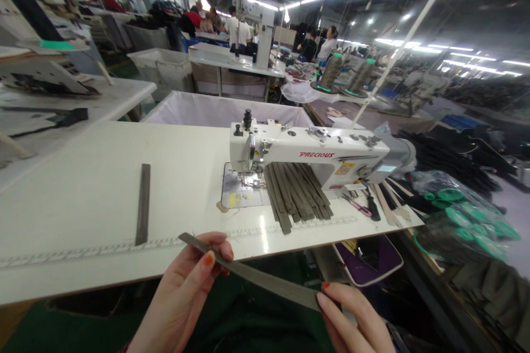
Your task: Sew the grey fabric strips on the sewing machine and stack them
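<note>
A long grey-green fabric strip (273, 282) stretches between my two hands in front of the table's near edge. My left hand (199, 276) pinches it near its left end, thumb on top. At the other end, my right hand (351, 314) grips the strip between thumb and fingers. Another strip (143, 204) lies alone on the white table to the left. Beneath the arm of the white sewing machine (306, 151) is a fanned pile of similar strips (296, 193), beside the metal needle plate (238, 190).
A printed measuring tape (95, 250) runs along the table's front. Pink-handled snips (360, 207) and a black-handled tool (372, 207) lie right of the machine. Thread cones (331, 71) stand behind it. Bagged green-ended spools (467, 215) sit at right. A purple-lined drawer (372, 265) is below the tabletop.
</note>
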